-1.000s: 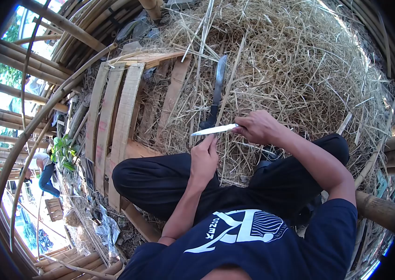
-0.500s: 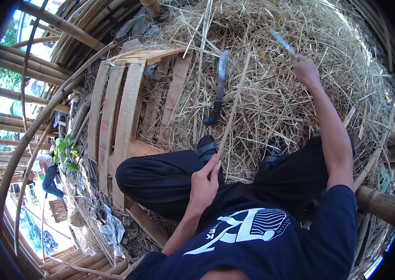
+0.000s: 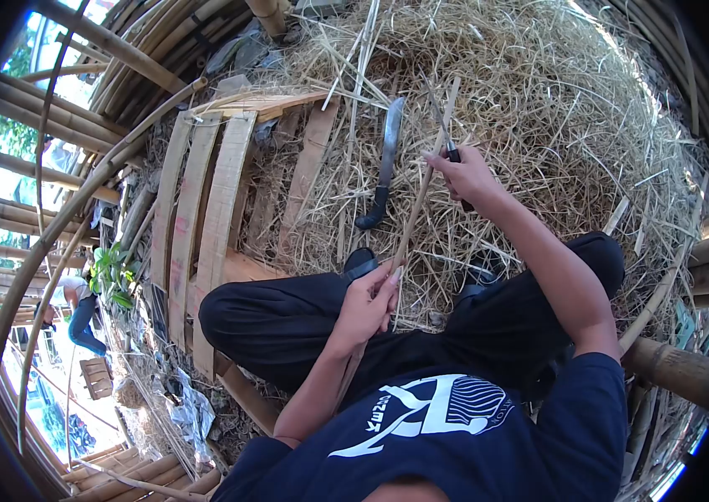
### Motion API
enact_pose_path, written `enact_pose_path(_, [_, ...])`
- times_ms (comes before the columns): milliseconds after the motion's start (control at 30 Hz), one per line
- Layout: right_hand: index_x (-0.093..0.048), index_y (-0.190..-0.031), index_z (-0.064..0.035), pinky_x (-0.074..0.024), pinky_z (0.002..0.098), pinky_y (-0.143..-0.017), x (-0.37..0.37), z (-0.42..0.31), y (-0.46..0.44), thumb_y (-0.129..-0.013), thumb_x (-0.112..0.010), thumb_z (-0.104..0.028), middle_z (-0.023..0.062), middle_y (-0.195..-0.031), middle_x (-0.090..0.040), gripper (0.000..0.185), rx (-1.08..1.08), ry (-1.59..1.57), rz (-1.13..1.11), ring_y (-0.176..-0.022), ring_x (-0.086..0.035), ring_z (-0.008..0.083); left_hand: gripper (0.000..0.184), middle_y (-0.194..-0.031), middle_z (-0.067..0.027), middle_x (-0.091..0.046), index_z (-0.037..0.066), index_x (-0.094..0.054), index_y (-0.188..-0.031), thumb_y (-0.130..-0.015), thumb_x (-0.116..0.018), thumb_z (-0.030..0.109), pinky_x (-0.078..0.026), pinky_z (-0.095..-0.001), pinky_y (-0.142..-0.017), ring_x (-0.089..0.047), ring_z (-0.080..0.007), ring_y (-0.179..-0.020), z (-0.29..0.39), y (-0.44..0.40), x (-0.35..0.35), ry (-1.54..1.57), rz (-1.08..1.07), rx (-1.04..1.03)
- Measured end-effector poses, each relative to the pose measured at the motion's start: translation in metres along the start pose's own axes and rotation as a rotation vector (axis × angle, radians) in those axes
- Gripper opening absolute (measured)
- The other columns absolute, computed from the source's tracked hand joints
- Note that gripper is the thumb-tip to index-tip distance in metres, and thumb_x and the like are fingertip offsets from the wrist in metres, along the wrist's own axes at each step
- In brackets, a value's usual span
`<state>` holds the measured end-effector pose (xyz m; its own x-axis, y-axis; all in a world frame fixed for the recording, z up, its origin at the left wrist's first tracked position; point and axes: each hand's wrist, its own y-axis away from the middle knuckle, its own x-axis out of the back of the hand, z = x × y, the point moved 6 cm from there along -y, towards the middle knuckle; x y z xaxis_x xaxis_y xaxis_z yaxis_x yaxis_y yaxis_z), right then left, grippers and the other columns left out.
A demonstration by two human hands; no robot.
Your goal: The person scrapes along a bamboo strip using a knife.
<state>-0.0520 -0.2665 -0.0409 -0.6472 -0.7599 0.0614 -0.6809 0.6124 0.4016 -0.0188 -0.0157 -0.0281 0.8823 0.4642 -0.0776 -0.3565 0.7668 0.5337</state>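
A long, narrow, pale tan bamboo strip (image 3: 412,219), straight and slightly tilted, runs from upper centre to the left hand (image 3: 367,308), whose fingers pinch it at centre. The right hand (image 3: 467,180) has fingers wrapped around a black-handled knife (image 3: 441,118), its thin blade beside the strip. A larger black-handled machete (image 3: 389,146) lies left on dry straw (image 3: 539,109).

Daylight is pouring through the bamboo slats (image 3: 53,171) on the left, bleaching the ground outside nearly white. Softer light is falling over the straw (image 3: 555,125), with a hard glare streaking its upper right edge. Dark folds are swallowing detail in the trousers (image 3: 279,322). The wide lens is bowing the bamboo slats and blackening the corners; the knife blade (image 3: 436,105) is looking thin and indistinct.
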Motion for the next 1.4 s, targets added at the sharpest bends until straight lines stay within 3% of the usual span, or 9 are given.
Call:
enact_pose_path(233, [-0.058, -0.069, -0.0005, -0.035, 0.0312, -0.046, 0.009, -0.02, 0.008, -0.088, -0.066, -0.035, -0.001, -0.054, -0.047, 0.04, 0.186, 0.221, 0.082, -0.048, -0.043, 0.0087, 0.045, -0.074, -0.004, -0.058, 0.0, -0.037, -0.139, -0.101, -0.045, 0.023, -0.043, -0.0211, -0.039, -0.053, -0.0087, -0.043, 0.028, -0.044, -0.017, 0.069, -0.028, -0.101])
enact_pose_path(400, [-0.058, -0.087, -0.0027, -0.0439, 0.0473, -0.06, 0.002, -0.044, 0.035, -0.096, -0.044, -0.047, 0.018, -0.065, -0.059, 0.047, 0.374, 0.806, -0.042, -0.063, -0.058, 0.0367, 0.034, -0.059, 0.0045, -0.043, 0.008, -0.049, -0.133, -0.101, -0.046, 0.018, -0.021, -0.0183, -0.033, -0.03, -0.0008, -0.038, 0.032, -0.068, -0.007, 0.133, 0.055, -0.172])
enact_pose_path(633, [-0.056, -0.083, -0.0052, -0.0419, 0.0504, -0.057, -0.025, -0.015, 0.049, -0.095, -0.049, -0.036, 0.0175, -0.059, -0.055, 0.034, 0.58, 0.961, -0.245, -0.06, -0.056, 0.04, 0.016, -0.057, 0.007, -0.035, 0.008, -0.057, -0.109, -0.1, -0.048, 0.018, -0.018, -0.0188, -0.032, -0.028, -0.0006, -0.036, 0.019, -0.073, 0.012, 0.308, 0.107, -0.11])
enact_pose_path(933, [-0.065, -0.086, -0.0108, -0.045, 0.045, -0.056, 0.002, -0.009, 0.01, -0.093, -0.049, -0.044, 0.0132, -0.062, -0.06, 0.037, 0.446, 1.18, -0.248, -0.057, -0.058, 0.033, 0.024, -0.057, 0.0088, -0.03, 0.007, -0.055, -0.12, -0.1, -0.047, 0.018, -0.016, -0.0178, -0.033, -0.024, 0.001, -0.037, 0.021, -0.055, 0.009, 0.305, 0.029, -0.034])
enact_pose_path(1000, [-0.064, -0.098, -0.0093, -0.0476, 0.032, -0.052, 0.082, -0.009, -0.027, -0.097, -0.044, -0.036, 0.0077, -0.07, -0.062, 0.033, -0.001, 0.962, 0.176, -0.058, -0.058, 0.0193, 0.028, -0.057, 0.0088, -0.031, 0.007, -0.054, -0.125, -0.101, -0.046, 0.018, -0.017, -0.0175, -0.033, -0.024, 0.0013, -0.037, 0.009, -0.035, 0.011, 0.279, 0.0, 0.015])
enact_pose_path(1100, [-0.065, -0.094, -0.0078, -0.0361, 0.028, -0.042, 0.151, -0.035, -0.044, -0.1, -0.038, -0.04, 0.0011, -0.058, -0.051, 0.042, 0.228, 0.831, 0.51, -0.048, -0.044, 0.0091, 0.03, -0.057, 0.0081, -0.032, 0.008, -0.052, -0.128, -0.101, -0.045, 0.017, -0.017, -0.0172, -0.034, -0.025, 0.0011, -0.037, 0.004, -0.011, 0.028, 0.283, 0.02, 0.015])
enact_pose_path(1267, [-0.065, -0.097, -0.002, -0.0346, 0.0302, -0.046, 0.031, -0.037, 0.001, -0.099, -0.044, -0.033, 0.0005, -0.061, -0.053, 0.038, 0.319, 0.629, -0.011, -0.048, -0.042, 0.011, 0.029, -0.057, 0.0082, -0.033, 0.007, -0.053, -0.127, -0.101, -0.045, 0.017, -0.018, -0.0168, -0.034, -0.025, 0.0015, -0.038, 0.021, -0.026, 0.039, 0.244, 0.112, -0.075])
enact_pose_path(1300, [-0.067, -0.096, -0.0039, -0.0391, 0.0356, -0.048, 0.004, -0.031, 0.014, -0.098, -0.046, -0.034, 0.0059, -0.061, -0.056, 0.036, 0.139, 0.765, -0.171, -0.049, -0.047, 0.0166, 0.029, -0.057, 0.0082, -0.033, 0.007, -0.053, -0.127, -0.101, -0.045, 0.017, -0.018, -0.0168, -0.034, -0.025, 0.0015, -0.038, 0.023, -0.03, 0.036, 0.245, 0.109, -0.082])
enact_pose_path(1400, [-0.067, -0.09, -0.0052, -0.0437, 0.0429, -0.054, -0.044, -0.012, 0.04, -0.096, -0.048, -0.038, 0.0141, -0.064, -0.06, 0.038, 0.307, 0.863, -0.353, -0.055, -0.057, 0.0282, 0.028, -0.058, 0.0089, -0.033, 0.006, -0.054, -0.125, -0.1, -0.046, 0.016, -0.017, -0.0171, -0.035, -0.025, 0.0016, -0.039, 0.029, -0.037, 0.035, 0.164, 0.146, -0.159])
